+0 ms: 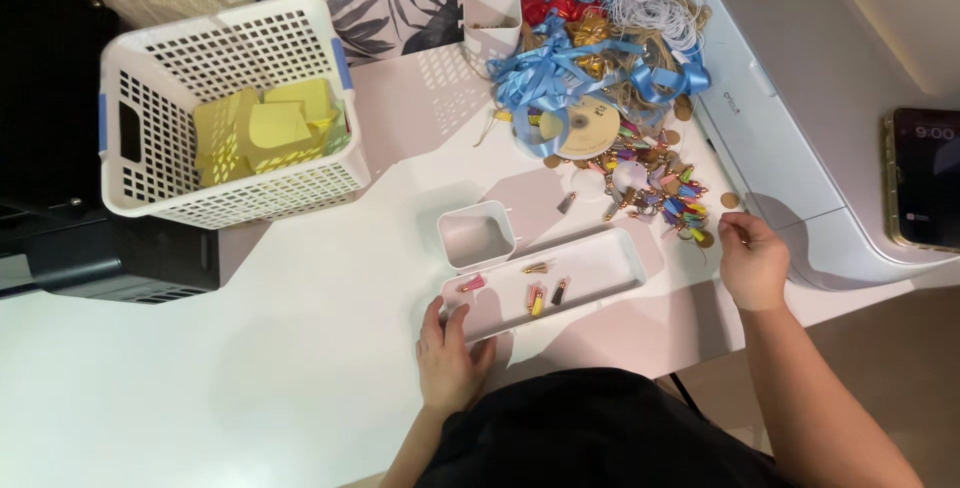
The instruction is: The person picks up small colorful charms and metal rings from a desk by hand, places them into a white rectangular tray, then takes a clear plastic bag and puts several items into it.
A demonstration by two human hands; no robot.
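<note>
Here the left hand (450, 353) rests flat, fingers loose, on the near end of the long white tray (590, 278), gripping nothing. At three o'clock the right hand (752, 260) curls; whether its grip has a tassel I cannot tell. Steadying the tray helps. Farther, at one o'clock, lies the tassel pile (655, 188).

Two bare forearms in view, no sleeves reaching the wrists. Left hand (450, 353) and right hand (752, 263): no gloves, rings, watch or bands visible. Torso at bottom edge covered by plain black top (590, 433), no print or markings showing.
</note>
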